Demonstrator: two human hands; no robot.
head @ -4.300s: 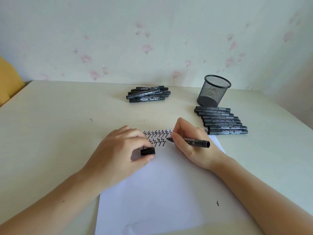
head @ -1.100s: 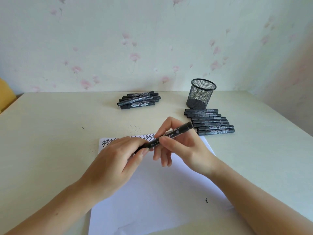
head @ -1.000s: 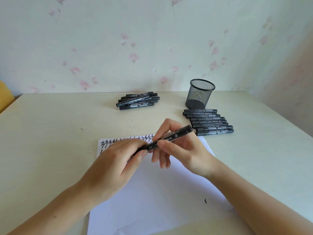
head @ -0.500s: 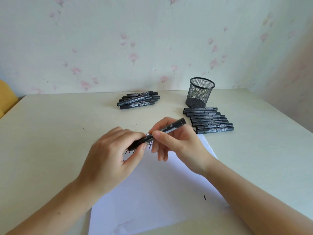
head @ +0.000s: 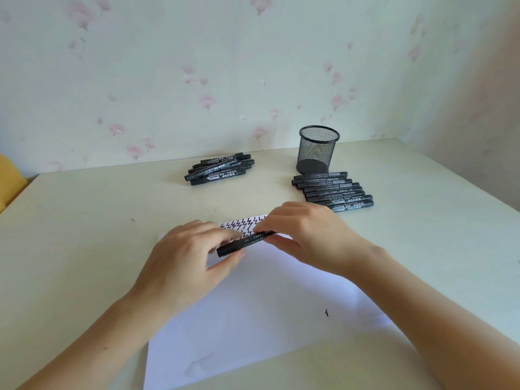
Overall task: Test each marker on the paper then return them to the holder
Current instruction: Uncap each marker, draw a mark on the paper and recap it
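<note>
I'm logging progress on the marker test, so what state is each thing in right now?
marker: capped, held level over the paper by both hands
left hand: grips the marker's left end
right hand: pinches its right end
holder: upright, looks empty
row of markers: capped, lying side by side
pile of markers: capped, heaped
paper: flat, zigzag-marked

A pale cream table (head: 84, 235) stands against a wall (head: 197, 66) papered in light green with scattered pink flowers. At the far left edge, a yellow object (head: 9, 181) sits beside the table; what it is cannot be told.
</note>
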